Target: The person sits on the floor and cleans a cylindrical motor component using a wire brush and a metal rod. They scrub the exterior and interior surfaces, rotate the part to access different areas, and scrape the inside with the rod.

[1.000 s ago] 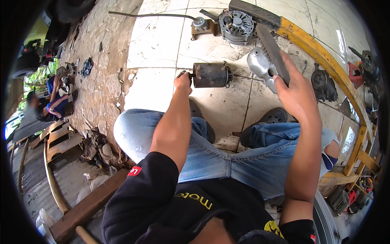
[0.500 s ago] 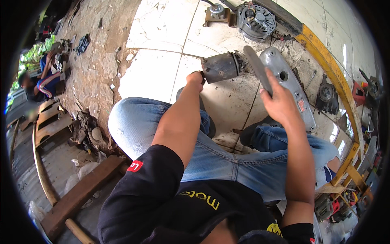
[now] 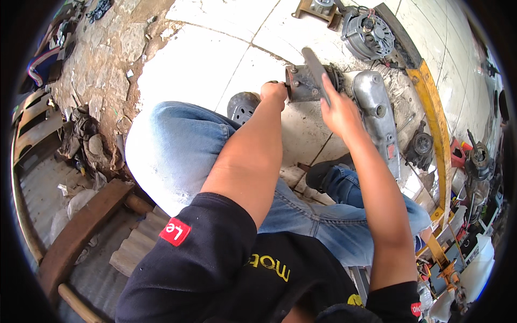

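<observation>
A rusty cylindrical motor [image 3: 305, 82] lies on its side on the white tiled floor [image 3: 199, 59]. My left hand [image 3: 273, 91] grips its near end and holds it steady. My right hand [image 3: 339, 110] is closed around a long flat grey tool, like a file [image 3: 315, 69], whose blade lies across the top of the motor. I sit on the floor with my knees in blue jeans to either side.
A silver engine cover [image 3: 377, 116] lies right of the motor. A round finned alternator [image 3: 369, 35] sits further back. A yellow metal beam [image 3: 433, 129] runs along the right, with small parts beside it. Rough stone ground and wooden planks [image 3: 81, 226] lie to the left.
The view has shifted so the motor sits more central. My right hand has brought the flat tool down onto the motor's top; my left hand keeps its grip.
</observation>
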`<state>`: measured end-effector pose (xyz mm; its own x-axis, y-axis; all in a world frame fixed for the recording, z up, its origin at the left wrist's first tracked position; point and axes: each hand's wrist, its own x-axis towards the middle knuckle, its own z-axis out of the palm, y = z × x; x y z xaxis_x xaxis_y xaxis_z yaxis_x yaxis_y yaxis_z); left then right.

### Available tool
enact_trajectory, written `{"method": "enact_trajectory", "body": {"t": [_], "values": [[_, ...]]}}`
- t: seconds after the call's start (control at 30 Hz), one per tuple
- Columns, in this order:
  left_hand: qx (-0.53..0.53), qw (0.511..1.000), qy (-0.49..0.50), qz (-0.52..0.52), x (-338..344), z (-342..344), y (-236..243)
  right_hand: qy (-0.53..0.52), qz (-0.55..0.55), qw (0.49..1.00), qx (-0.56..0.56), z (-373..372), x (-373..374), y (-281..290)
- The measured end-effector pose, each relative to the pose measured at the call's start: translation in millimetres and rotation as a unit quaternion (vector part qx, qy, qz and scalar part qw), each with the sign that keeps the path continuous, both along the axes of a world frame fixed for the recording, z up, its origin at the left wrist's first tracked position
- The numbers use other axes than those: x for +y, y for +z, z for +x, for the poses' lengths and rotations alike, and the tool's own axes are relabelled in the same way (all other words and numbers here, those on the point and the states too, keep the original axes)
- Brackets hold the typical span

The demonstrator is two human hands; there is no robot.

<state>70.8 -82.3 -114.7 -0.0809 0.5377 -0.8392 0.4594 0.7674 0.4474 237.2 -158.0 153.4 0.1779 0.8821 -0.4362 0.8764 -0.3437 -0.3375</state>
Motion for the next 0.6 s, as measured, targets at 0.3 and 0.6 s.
{"method": "enact_trajectory", "body": {"t": [0.3,0.6], "values": [[0.157,0.891,-0.426,0.022,0.0,8.5,47.0,0.046,0.006,0.997,0.054,-17.3,4.0,-18.6],[0.052,0.996,0.070,-0.023,-0.6,9.5,21.1,-0.003,0.031,0.999,-0.027,-23.8,-3.6,-27.3]]}}
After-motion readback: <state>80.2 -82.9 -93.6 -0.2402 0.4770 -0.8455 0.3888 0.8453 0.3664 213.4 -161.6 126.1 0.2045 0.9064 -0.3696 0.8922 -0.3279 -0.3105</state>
